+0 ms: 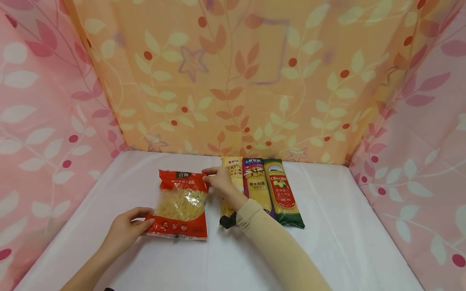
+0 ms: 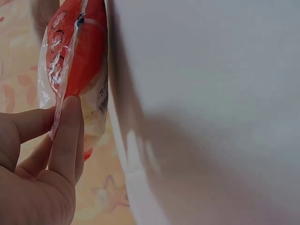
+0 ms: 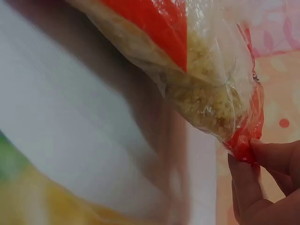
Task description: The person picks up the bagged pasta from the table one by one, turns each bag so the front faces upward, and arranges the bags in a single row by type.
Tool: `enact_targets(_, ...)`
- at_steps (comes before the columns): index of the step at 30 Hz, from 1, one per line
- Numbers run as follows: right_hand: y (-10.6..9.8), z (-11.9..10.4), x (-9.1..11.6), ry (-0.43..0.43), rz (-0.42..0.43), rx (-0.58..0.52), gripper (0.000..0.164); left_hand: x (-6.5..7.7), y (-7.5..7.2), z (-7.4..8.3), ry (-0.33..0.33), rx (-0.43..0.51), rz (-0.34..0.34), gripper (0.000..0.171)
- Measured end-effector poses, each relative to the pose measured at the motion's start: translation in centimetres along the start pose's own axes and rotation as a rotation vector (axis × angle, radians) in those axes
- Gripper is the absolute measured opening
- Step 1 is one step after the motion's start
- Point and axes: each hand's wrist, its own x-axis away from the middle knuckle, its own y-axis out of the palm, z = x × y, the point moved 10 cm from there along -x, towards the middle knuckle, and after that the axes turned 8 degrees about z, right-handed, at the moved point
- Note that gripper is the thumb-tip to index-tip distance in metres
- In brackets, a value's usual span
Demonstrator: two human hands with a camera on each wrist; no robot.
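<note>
A red and clear plastic bag of pasta [image 1: 181, 204], with pale curled noodles showing through its window, is held between both hands over the white table. My left hand [image 1: 127, 228] pinches its lower left corner; in the left wrist view, thumb and fingers [image 2: 65, 140] squeeze the sealed edge. At the upper right corner my right hand [image 1: 220, 182] pinches the red end, seen closely in the right wrist view, where the thumb [image 3: 274, 154] presses on the film. To the right, partly behind the right forearm, lies a yellow spaghetti packet [image 1: 233, 171].
Beside the yellow packet lie a purple pasta packet [image 1: 257, 184] and a green-ended Olivoila spaghetti packet [image 1: 282, 192], side by side. The white tabletop [image 1: 346, 242] is enclosed by a floral orange cloth [image 1: 233, 81] behind and pink cloths at both sides.
</note>
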Motion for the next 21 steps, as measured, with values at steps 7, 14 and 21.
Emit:
enact_targets(7, -1.6, -1.1, -3.8, -0.006, 0.052, 0.028, 0.024, -4.2, 1.5, 1.1, 0.027, -0.006, -0.029, 0.037)
enact_targets(14, -2.1, -1.4, -7.6, 0.023, 0.109, -0.014, 0.029, -8.9, 2.0, 1.4, 0.022, -0.012, -0.008, 0.038)
enact_targets(21, -0.6, -0.6, -9.7, 0.025, 0.086, -0.051, 0.035, -11.8, 1.9, 0.3, 0.016, -0.036, 0.021, 0.037)
